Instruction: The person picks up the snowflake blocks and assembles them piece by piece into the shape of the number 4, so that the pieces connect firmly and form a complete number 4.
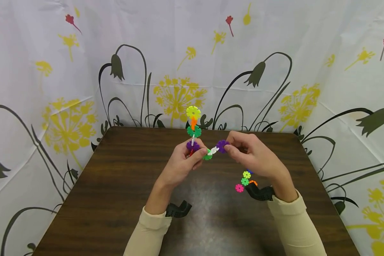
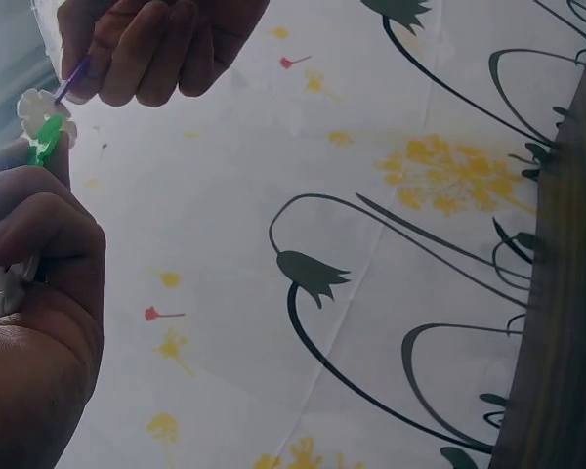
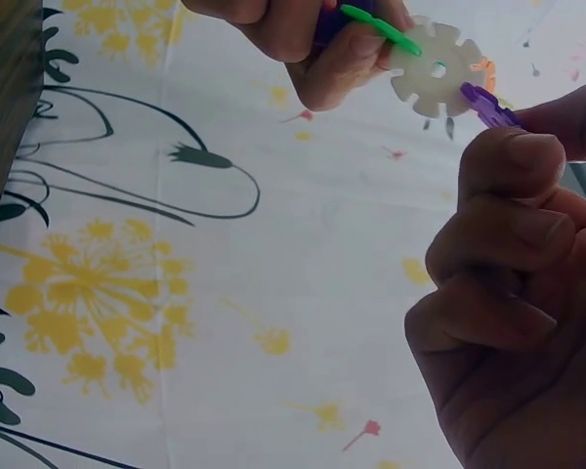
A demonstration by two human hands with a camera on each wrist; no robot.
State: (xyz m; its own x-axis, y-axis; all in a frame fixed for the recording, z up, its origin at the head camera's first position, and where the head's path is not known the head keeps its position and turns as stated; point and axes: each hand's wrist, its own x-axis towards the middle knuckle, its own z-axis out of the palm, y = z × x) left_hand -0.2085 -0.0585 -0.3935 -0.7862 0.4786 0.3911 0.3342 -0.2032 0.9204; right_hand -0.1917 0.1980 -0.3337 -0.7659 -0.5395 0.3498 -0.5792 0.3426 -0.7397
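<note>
A chain of notched, flower-shaped plastic discs is held up over the table between both hands. My left hand (image 1: 182,161) pinches it by a green disc (image 1: 208,156), with a purple disc (image 1: 192,145) at its fingers. Upward from there run a white, a green (image 1: 194,131), an orange (image 1: 193,122) and a yellow disc (image 1: 193,112). A bit of red shows below the purple one. My right hand (image 1: 257,154) pinches another purple disc (image 1: 222,146) between thumb and forefinger. In the right wrist view that purple disc (image 3: 488,106) meets the rim of a white disc (image 3: 438,70), opposite the green one (image 3: 381,27).
Several loose discs lie on the brown table (image 1: 128,185) below the right hand, among them a pink (image 1: 239,188), a green (image 1: 245,181) and a yellow one (image 1: 246,174). A black wrist mount (image 1: 259,192) partly covers an orange one. Flower-printed curtain (image 1: 179,53) surrounds the table's far side.
</note>
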